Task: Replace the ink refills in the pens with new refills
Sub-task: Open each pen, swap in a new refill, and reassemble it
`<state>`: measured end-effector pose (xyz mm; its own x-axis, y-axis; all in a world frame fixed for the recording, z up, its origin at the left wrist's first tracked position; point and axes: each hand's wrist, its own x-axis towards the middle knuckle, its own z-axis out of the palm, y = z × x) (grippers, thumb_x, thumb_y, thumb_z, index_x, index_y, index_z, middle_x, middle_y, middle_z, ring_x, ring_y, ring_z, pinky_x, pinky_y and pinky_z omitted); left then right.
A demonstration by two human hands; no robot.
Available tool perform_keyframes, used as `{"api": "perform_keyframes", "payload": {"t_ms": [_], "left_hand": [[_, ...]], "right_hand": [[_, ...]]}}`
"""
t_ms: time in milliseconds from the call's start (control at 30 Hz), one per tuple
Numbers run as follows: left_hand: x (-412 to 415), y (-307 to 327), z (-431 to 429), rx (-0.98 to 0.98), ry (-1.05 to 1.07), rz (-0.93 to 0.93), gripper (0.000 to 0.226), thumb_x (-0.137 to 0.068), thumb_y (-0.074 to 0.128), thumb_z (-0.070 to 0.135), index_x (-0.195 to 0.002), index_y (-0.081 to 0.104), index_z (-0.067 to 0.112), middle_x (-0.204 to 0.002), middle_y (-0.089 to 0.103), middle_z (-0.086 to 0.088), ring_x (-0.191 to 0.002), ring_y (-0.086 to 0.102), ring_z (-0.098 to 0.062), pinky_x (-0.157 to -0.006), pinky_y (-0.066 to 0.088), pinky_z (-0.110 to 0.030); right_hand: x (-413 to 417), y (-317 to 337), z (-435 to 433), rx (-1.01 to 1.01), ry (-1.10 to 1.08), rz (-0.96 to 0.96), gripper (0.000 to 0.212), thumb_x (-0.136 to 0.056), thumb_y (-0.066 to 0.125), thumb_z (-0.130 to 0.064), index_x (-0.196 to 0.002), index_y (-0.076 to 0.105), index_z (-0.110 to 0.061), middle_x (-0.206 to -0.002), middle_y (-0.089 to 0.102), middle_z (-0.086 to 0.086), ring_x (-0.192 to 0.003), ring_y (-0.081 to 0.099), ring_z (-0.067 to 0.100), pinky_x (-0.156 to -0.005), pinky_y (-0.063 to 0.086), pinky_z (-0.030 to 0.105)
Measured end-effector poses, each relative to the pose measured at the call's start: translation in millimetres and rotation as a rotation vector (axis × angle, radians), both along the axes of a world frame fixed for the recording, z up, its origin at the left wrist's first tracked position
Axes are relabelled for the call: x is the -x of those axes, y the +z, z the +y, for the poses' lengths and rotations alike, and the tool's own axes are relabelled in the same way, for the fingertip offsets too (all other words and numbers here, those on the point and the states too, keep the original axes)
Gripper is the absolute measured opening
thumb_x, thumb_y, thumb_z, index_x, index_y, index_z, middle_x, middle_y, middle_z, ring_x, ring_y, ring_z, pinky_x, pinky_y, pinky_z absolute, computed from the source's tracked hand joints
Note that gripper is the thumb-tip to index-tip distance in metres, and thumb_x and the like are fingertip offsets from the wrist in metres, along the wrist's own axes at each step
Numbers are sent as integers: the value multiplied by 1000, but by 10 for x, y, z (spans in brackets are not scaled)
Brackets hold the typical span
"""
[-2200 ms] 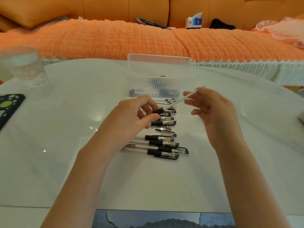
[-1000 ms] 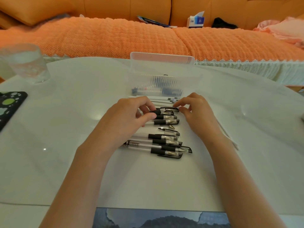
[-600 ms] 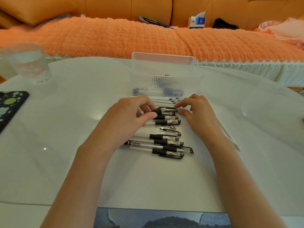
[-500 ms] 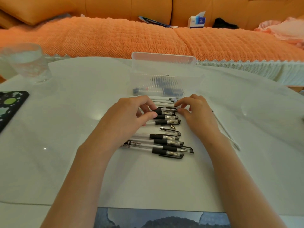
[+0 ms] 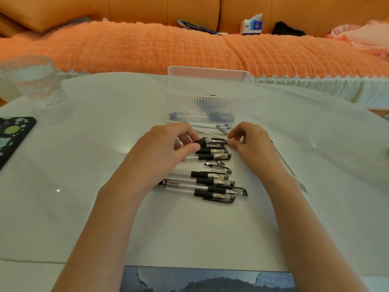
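Observation:
My left hand (image 5: 166, 150) grips a clear pen (image 5: 210, 141) by its black grip, low over the table. My right hand (image 5: 250, 144) has curled fingers, and its thumb and forefinger pinch the tip end of that same pen. Several more clear pens with black grips (image 5: 212, 182) lie in a row below it. Between them lie a loose metal tip (image 5: 221, 163) and a loose cap (image 5: 219, 168). White refills (image 5: 208, 126) lie just beyond my hands. One long white refill (image 5: 290, 167) lies on the table to the right of my right wrist.
A clear plastic box (image 5: 208, 89) stands open behind the refills. At the far left are a glass of water (image 5: 33, 81) and a dark phone (image 5: 12, 135). An orange sofa (image 5: 147, 47) runs along the back edge of the white table (image 5: 84, 165).
My right hand held a white refill clear of the pen 2.2 s ago. That refill now lies on the table at right, and my right hand has moved to the pen's tip end.

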<state>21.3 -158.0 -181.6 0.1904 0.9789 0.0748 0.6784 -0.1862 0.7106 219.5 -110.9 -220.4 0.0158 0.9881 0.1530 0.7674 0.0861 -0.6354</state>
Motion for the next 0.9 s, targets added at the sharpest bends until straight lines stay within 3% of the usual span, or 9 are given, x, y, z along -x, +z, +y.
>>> {"api": "perform_keyframes", "payload": {"t_ms": [167,367,500,733,900], "left_hand": [[13,11,0,-11,14,-1,5,-88,62,31,-92,62,33,-79,62,16,-70,62,-2,-63,42,-19],[67,-6,34,-56,119,-90,6,-92,56,28,-97,59,30,-88,64,14,-77,63,-4,-69,49,-27],[134,2,69,-96,191,-136,6,-93,55,22,-97,57,27,-89,66,12,-78,64,-6,-78,52,-36],[138,10,58,-95,193,-175,16,-95,52,17,-89,51,32,-85,67,12,-76,64,-4,-79,53,-35],[145,20,61,-100,207,-195,14,-95,51,15,-92,52,29,-85,67,10,-76,64,-4,-80,54,-37]], "right_hand": [[-25,57,-12,-42,22,-21,8,-87,62,-7,-85,64,-15,-87,55,-3,-86,46,13,-73,30,19],[-106,206,-118,-125,-47,144,6,-88,63,-10,-87,67,-15,-72,54,-13,-64,46,0,-59,33,1],[-153,271,-188,-161,-40,248,6,-86,65,-13,-85,68,-18,-70,58,-15,-59,47,-7,-59,36,3],[-142,312,-243,-138,2,263,7,-86,66,-13,-85,68,-19,-73,61,-13,-58,47,-6,-58,38,5],[-145,317,-252,-125,-8,267,9,-86,66,-13,-84,67,-21,-77,64,-9,-66,50,3,-60,40,6]]}}
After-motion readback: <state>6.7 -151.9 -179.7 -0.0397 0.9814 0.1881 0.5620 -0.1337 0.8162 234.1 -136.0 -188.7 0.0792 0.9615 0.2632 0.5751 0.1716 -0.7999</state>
